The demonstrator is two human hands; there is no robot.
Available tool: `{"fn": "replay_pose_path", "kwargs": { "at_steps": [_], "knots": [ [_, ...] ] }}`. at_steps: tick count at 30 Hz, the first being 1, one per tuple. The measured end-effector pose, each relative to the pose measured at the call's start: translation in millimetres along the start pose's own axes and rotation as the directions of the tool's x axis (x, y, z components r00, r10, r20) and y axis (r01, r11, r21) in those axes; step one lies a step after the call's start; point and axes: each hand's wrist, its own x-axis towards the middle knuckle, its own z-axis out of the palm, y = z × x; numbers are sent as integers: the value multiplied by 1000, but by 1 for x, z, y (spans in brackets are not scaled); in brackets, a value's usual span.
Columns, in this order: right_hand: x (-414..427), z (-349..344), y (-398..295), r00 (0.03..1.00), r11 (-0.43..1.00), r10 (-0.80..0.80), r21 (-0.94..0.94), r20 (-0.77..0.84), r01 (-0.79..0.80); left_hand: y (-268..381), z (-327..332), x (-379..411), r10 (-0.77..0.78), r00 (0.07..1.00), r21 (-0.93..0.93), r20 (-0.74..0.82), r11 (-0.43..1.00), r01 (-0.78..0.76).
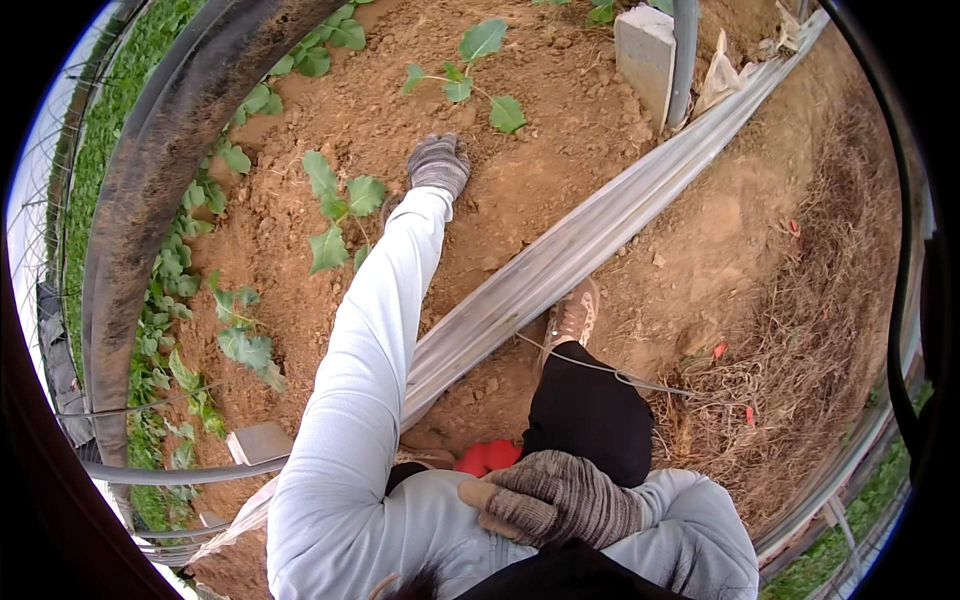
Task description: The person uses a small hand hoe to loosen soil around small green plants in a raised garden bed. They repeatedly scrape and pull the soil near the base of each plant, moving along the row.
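My left hand point(439, 161), in a grey striped knit glove, reaches down to the brown soil point(525, 172). Its fingers curl away from me, so what lies under them is hidden. One leafy seedling point(337, 214) grows to the left of that wrist. Another seedling point(469, 79) spreads its leaves just beyond the hand. Close against my body is my right hand point(562, 499), in a matching glove with tan fingertips. Its fingers are bent and overlap, and the palm side cannot be seen.
A rolled sheet of clear plastic film point(555, 240) runs diagonally past my shoe point(576, 311). A concrete block point(645, 56) stands beside a metal pole point(683, 60). Dry plant stalks point(810, 315) lie at right. A dirty curved tube point(150, 202) arches at left. Something red point(487, 456) shows below me.
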Motion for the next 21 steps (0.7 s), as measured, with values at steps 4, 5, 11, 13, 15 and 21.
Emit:
{"fn": "replay_pose_path", "kwargs": {
  "at_steps": [4,5,11,13,15,21],
  "knots": [
    [1,1,0,996,998,-22,-65,-81,17,-13,1,0,-310,950,-634,-44,743,214],
    [1,1,2,998,999,-15,-52,-67,12,-9,8,-1,-307,934,-676,-180,729,110],
    [4,1,-1,997,998,60,27,56,-61,97,-61,-99,478,878,-914,-16,350,-207],
    [4,5,1,1000,1000,15,-13,27,-15,115,-86,-144,760,649,-766,-42,393,-510],
    [3,7,0,1000,997,-1,-81,2,1,109,-83,-147,784,610,-766,-115,321,-557],
    [1,0,-9,985,990,143,0,99,-144,-21,-61,-35,-31,967,-894,-254,388,-222]
  ]
}}
